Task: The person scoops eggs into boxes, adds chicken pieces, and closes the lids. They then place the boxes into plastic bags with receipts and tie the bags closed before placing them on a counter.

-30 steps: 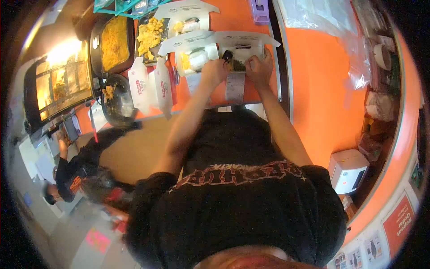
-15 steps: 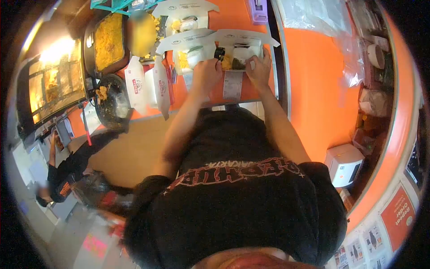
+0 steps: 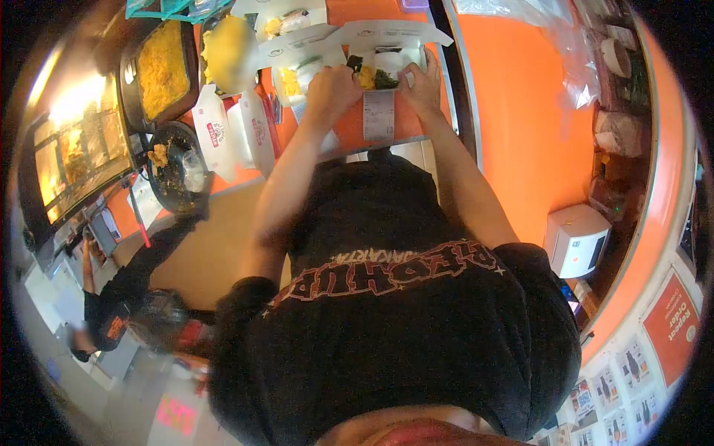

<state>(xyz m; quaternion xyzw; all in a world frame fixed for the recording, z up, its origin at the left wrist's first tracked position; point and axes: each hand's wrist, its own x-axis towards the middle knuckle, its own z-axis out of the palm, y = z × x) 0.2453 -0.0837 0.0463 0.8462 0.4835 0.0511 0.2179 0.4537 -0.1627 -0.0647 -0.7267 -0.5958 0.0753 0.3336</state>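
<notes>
An opened white cardboard food box sits at the counter's front edge, with yellow food, dark green food and a white portion inside. My right hand grips its right front corner, thumb on the inner side of the wall. At the left front corner, my left hand is curled closed around the wall, its fingertips partly hidden. A small black item shows just beyond that hand. Left of it stands a second open box with yellow food. A printed receipt hangs below the right box.
Farther back is a third open box. To the left are folded white cartons, a tray of yellow food, a black pan and a lit display case. Another person is at the lower left. A white device stands right.
The whole view has shifted, so boxes and hands appear higher in it. Both hands keep about the same place at the right box.
</notes>
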